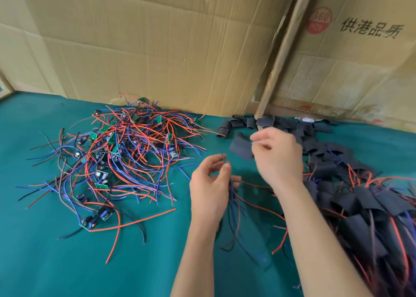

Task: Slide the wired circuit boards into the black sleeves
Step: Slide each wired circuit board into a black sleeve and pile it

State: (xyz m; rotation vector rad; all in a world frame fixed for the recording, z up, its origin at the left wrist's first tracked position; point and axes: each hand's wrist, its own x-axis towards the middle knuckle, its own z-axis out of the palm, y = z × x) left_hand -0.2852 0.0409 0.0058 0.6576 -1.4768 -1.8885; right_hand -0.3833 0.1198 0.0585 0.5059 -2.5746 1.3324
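Two hands: left hand [210, 192] pinches red-blue wires [234, 209]; right hand [278, 156] pinches flat black sleeve [240, 149].

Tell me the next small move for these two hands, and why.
Probably bring the sleeve in the right hand down over the wire tips pinched by the left hand. The sleeve hangs just right of and above the tips, apart from them, and the board's other wires trail below the left hand, so threading looks next.

Creased cardboard sheets [157, 49] stand behind a green-covered table [45, 263].
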